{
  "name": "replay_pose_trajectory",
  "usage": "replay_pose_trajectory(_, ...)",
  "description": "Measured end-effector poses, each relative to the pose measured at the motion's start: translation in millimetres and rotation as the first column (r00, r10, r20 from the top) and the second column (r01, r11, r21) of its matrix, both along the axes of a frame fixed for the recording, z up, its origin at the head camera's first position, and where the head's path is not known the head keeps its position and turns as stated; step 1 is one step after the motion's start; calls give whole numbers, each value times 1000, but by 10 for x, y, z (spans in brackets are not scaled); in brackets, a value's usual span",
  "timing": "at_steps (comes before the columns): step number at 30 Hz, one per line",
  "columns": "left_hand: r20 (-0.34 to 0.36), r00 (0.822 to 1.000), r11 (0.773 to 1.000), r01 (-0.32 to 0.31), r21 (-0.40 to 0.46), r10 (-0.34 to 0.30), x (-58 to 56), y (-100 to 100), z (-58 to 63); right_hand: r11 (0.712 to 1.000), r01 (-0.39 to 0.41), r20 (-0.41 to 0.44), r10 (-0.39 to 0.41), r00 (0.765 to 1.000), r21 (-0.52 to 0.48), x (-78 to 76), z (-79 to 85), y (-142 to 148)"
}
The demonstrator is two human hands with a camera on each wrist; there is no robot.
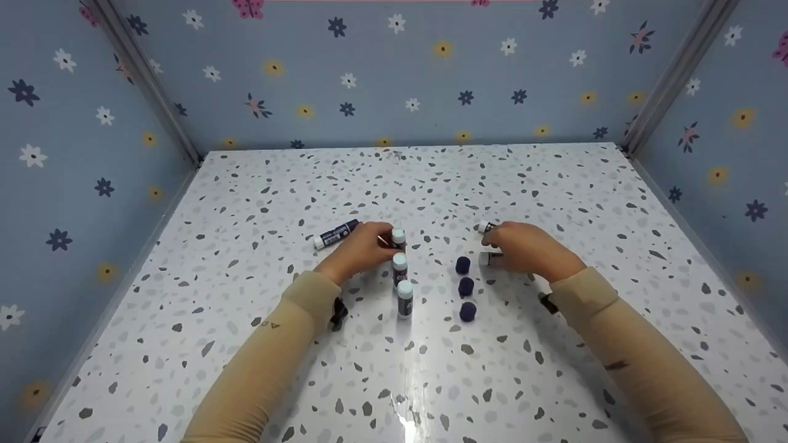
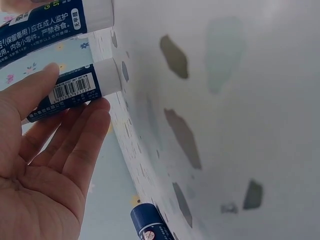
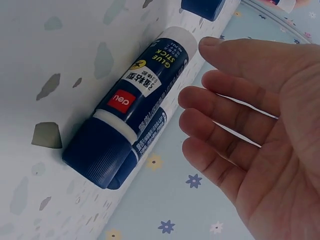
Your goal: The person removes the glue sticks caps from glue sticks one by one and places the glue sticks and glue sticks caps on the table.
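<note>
Several navy glue sticks with white ends are on the table. My left hand (image 1: 363, 249) grips the farthest of three upright sticks, a barcoded glue stick (image 2: 75, 90), between thumb and fingers. Nearer in the row stand a second glue stick (image 1: 400, 269) and a third glue stick (image 1: 404, 299), both with pale tops. My right hand (image 3: 255, 115) has its fingers loosely bent, holding nothing. Its thumb tip is right at the white end of a lying glue stick (image 3: 145, 85). Another glue stick (image 3: 152, 132) lies behind that one, partly hidden.
Three navy caps, the middle cap (image 1: 466, 287) among them, stand in a line between the hands. A capped glue stick (image 1: 337, 234) lies beyond my left hand. Flowered blue panels (image 1: 394, 74) enclose the speckled table (image 1: 277, 381) at the back and sides.
</note>
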State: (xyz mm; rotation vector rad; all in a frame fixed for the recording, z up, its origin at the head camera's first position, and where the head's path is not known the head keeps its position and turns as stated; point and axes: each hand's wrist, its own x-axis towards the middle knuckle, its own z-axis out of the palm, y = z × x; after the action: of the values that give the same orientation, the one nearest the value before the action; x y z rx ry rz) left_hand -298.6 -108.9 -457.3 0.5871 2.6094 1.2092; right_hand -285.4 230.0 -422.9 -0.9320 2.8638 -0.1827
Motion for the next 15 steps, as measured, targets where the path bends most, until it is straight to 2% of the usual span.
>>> replay_pose_trajectory(10,-7,1000,999,15,-31,-15,-3,-5,-9,999,41,9,-41,999,7,-10,-38,105)
replay_pose_trajectory(15,4,1000,1000,15,-20,-15,7,-35,-13,998,63,17,-63,998,17,-5,-40,166)
